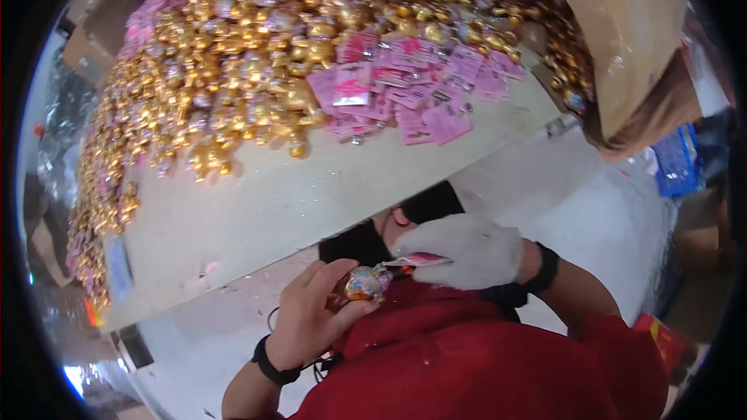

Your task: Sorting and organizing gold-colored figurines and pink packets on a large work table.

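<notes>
My left hand (311, 309), bare with a black wristband, is closed round a small shiny gold ornament (366, 285) with a glittery, multicoloured side. In a white glove, my right hand (464, 252) pinches a pink card (424, 259) edge-on. The card's near end reaches to the top of the ornament; whether the two are joined I cannot tell. Both hands are in front of my red shirt, just off the table's near edge. Farther back on the table (257, 218) lies a loose pile of similar pink cards (420, 97), some with small silvery bits on them.
A large heap of gold ornaments (257, 54) covers the far and left parts of the table. More pink cards (152, 19) lie at the far left. A brown cardboard sheet (622, 39) rises at the far right, near a blue packet (675, 162).
</notes>
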{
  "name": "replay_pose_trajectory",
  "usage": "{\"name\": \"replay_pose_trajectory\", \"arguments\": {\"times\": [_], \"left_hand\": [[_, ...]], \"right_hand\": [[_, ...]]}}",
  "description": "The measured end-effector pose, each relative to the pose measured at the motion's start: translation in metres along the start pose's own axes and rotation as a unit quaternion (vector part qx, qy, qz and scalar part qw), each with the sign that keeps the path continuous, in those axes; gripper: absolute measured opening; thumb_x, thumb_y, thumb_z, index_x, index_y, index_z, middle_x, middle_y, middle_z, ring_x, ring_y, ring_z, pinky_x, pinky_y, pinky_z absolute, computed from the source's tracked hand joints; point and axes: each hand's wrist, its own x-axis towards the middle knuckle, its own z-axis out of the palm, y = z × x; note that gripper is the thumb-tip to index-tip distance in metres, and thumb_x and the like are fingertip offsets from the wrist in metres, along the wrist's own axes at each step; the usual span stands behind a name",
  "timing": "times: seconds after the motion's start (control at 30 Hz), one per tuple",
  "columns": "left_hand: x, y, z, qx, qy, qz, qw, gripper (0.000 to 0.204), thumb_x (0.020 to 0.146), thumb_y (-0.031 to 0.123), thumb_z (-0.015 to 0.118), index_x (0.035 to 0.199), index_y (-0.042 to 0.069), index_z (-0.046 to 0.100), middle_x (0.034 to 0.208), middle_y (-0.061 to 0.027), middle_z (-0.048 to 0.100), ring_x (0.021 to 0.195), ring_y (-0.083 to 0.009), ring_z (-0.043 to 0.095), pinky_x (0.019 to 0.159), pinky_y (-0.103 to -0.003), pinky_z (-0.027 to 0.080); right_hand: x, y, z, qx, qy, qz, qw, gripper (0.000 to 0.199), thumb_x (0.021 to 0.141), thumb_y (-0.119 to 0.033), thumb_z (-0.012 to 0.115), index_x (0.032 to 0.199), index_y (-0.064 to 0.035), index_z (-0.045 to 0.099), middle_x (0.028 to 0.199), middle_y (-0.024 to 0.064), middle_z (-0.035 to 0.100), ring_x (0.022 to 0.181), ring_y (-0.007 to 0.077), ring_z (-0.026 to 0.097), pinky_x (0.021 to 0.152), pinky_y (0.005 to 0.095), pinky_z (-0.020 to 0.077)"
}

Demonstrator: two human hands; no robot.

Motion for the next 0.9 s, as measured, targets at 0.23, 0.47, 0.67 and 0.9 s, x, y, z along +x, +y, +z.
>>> {"name": "replay_pose_trajectory", "arguments": {"times": [0.23,0.47,0.67,0.9], "left_hand": [[-0.029,-0.026,-0.009,-0.112,0.049,-0.070,0.990,0.055,0.075,0.026,0.080,0.119,0.003,0.058,0.099,-0.0128,0.063,0.086,-0.0242,0.064,0.074,-0.033,0.051],[-0.072,-0.072,-0.074,-0.528,0.139,-0.198,0.814,0.041,0.089,0.011,0.058,0.127,0.000,0.049,0.109,-0.0056,0.060,0.094,-0.0127,0.060,0.079,-0.026,0.051],[-0.090,-0.146,-0.226,-0.064,0.295,-0.120,0.946,0.041,0.090,0.018,0.062,0.126,0.001,0.052,0.109,-0.0049,0.062,0.098,-0.0129,0.059,0.088,-0.031,0.048],[-0.057,-0.173,-0.297,-0.219,0.480,-0.132,0.839,0.051,0.088,0.042,0.058,0.128,0.011,0.051,0.124,-0.0054,0.053,0.113,-0.0216,0.048,0.096,-0.046,0.035]], "right_hand": [[0.016,-0.011,0.007,0.095,-0.004,0.005,0.995,0.025,0.085,-0.019,0.065,0.104,-0.0031,0.062,0.087,0.0192,0.062,0.083,0.0353,0.062,0.073,0.0412,0.0501],[-0.011,0.012,0.018,0.022,0.010,0.123,0.992,0.023,0.081,-0.017,0.065,0.100,-0.0022,0.065,0.088,0.0149,0.067,0.078,0.0315,0.065,0.070,0.0375,0.0527],[-0.009,0.016,0.035,-0.017,-0.019,0.038,0.999,0.021,0.083,-0.019,0.062,0.099,-0.0048,0.066,0.089,0.0138,0.066,0.084,0.0313,0.065,0.075,0.0397,0.0520],[-0.012,0.026,0.044,-0.021,-0.025,0.037,0.999,0.021,0.087,-0.023,0.059,0.099,-0.0071,0.066,0.095,0.0138,0.066,0.090,0.0322,0.063,0.080,0.0409,0.0504]]}}
